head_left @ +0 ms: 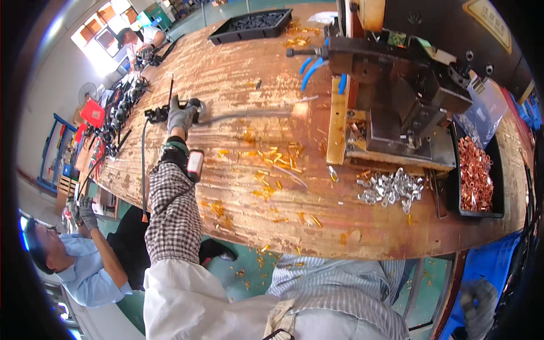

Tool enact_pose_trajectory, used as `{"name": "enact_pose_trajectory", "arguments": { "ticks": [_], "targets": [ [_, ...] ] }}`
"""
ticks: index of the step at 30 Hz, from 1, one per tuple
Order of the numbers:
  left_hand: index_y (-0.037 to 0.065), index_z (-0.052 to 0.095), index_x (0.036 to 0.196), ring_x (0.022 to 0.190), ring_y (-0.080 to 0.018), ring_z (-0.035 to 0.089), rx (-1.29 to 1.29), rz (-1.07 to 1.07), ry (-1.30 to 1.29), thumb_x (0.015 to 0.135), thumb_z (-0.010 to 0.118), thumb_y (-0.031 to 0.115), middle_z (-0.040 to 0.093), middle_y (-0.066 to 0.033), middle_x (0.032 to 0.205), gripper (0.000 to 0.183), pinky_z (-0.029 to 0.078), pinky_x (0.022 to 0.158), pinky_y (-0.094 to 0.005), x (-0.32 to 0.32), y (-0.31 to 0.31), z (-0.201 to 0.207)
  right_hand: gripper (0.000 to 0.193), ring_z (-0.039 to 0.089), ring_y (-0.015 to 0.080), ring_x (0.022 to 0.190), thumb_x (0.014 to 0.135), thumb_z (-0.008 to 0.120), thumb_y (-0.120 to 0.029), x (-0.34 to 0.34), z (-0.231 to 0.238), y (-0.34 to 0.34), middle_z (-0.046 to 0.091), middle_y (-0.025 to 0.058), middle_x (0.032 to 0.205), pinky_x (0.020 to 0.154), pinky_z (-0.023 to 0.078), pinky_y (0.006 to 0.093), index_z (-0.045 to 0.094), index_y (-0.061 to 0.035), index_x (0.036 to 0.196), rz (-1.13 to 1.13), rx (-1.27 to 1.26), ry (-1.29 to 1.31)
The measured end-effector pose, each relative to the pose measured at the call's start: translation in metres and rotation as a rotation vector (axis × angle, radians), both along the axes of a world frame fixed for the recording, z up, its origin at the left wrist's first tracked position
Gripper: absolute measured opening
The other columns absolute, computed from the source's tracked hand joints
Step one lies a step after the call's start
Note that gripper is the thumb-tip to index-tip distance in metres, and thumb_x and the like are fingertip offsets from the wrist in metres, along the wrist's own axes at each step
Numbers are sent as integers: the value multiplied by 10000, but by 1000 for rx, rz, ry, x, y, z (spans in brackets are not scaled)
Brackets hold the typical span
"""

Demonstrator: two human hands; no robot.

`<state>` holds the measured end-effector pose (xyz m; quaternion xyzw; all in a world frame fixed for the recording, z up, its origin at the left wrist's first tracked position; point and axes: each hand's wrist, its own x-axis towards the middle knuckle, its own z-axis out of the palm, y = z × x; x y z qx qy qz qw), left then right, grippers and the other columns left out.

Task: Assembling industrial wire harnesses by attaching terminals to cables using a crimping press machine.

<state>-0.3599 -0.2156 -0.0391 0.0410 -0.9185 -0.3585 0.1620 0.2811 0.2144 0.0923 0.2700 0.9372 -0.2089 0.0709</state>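
Observation:
My left hand (180, 117), in a grey glove, reaches far across the wooden worktable (243, 187). Its fingers close round a bundled black cable (158, 115), from which one lead hangs over the table's left edge. A dark round part shows beside the fingers; its kind is unclear. At the lower right, my right hand (479, 306), also gloved in grey, hangs low by a blue crate (492, 259). That hand is blurred and cut by the dark rim, so its fingers are hard to read.
A dark press (396, 113) stands at the right, with silver cable lugs (391, 188) before it and a black tray (498, 192) of copper lugs beside it. Small yellow sleeves (280, 158) are scattered mid-table. Two other people (93, 260) work at the left. Another black tray (226, 37) sits at the back.

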Motion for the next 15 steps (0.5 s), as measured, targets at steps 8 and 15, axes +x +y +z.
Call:
{"name": "enact_pose_trajectory", "arguments": {
  "ticks": [8,15],
  "targets": [
    [43,396,1270,1031,-211,525,110,-299,360,702,688,67,510,-145,1162,639,422,875,-279,114,1,19,269,530,260,923,782,599,-290,-94,-15,-70,588,85,943,797,403,346,607,-71,937,213,23,567],
    [96,323,1317,910,-136,566,291,-393,218,753,589,-101,537,-64,1014,654,482,719,-230,247,52,71,481,573,272,795,786,548,-384,-169,-70,-118,579,127,963,747,451,389,516,-55,1136,706,88,718]
  ]
}}
